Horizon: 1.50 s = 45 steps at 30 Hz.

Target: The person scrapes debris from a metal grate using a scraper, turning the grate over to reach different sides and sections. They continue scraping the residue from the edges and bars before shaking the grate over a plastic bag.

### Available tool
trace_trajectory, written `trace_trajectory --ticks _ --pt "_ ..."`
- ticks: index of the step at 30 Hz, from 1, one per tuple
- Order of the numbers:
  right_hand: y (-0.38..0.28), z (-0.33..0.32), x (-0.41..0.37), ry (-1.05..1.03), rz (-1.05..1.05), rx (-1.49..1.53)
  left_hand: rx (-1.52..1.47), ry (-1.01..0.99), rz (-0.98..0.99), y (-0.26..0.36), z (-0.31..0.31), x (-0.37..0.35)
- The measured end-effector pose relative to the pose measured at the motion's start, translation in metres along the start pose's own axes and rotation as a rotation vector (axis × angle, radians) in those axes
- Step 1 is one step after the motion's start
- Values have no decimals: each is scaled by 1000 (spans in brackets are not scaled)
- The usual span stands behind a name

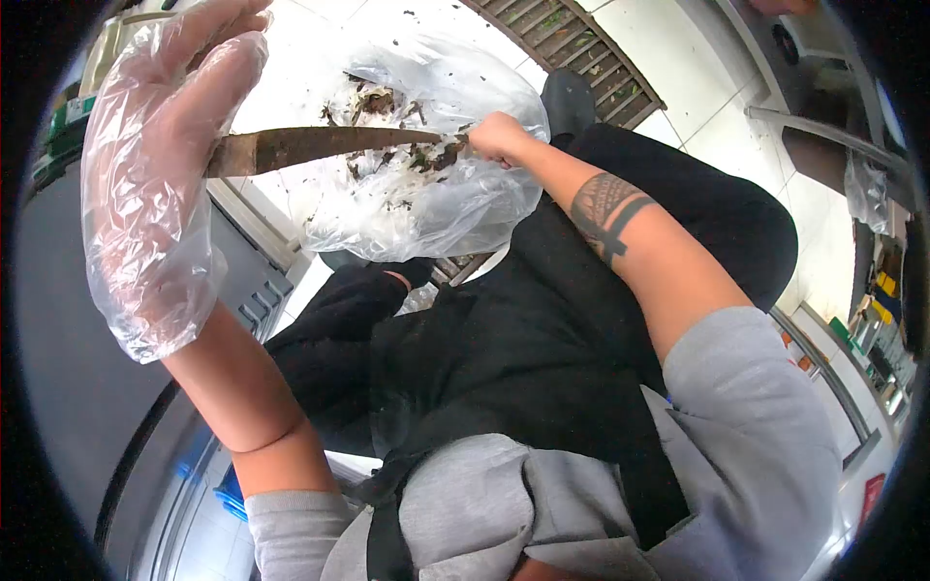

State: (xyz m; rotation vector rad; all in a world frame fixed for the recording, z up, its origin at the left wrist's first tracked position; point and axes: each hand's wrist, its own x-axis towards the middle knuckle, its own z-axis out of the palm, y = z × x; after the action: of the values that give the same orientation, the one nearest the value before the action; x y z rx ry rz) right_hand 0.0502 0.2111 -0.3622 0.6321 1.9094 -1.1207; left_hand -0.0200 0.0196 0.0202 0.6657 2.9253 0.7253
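Observation:
My left hand (160, 184) wears a loose, clear plastic glove and is raised close at the left. From its palm side a long brown tapering piece (320, 145) runs to the right, with a lighter stretch by the glove and a darker narrow end. That thin end reaches my bare right hand (499, 140), closed in a fist; I cannot tell what its fingers hold. Below both lies a spread clear plastic bag (465, 208), with dark brown scraps (436, 160) scattered in it around the narrow end.
A slatted drain grate (581, 53) crosses the white tiled floor (678, 73) beyond the bag. My black-clad knee (697, 184) is bent at the right of it. A grey cabinet (87, 320) stands at left, and shelves with various items (882, 329) at far right.

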Motion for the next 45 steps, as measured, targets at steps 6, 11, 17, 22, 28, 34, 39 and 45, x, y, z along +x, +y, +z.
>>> trace_trajectory --ticks 6,11,17,22,28,34,39,45 --pt "-17 -8 -34 -13 -99 -176 30 -16 14 -8 -3 0" --pt "-41 -14 -68 136 -268 -305 -53 -89 19 -14 -6 6" --pt "-31 16 -28 117 -192 -171 -41 -26 44 -2 3 2" --pt "10 52 29 222 -231 -107 -94 13 16 7 6 5" --pt "8 37 -2 167 -254 -81 -161 10 -36 -5 12 -7" --pt "31 80 60 331 -188 -84 -204 51 -3 4 7 -3" --pt "17 50 14 171 -265 -186 -247 16 -47 15 14 -2" --pt "27 79 68 352 -195 -183 -256 68 -20 -3 -1 -12"
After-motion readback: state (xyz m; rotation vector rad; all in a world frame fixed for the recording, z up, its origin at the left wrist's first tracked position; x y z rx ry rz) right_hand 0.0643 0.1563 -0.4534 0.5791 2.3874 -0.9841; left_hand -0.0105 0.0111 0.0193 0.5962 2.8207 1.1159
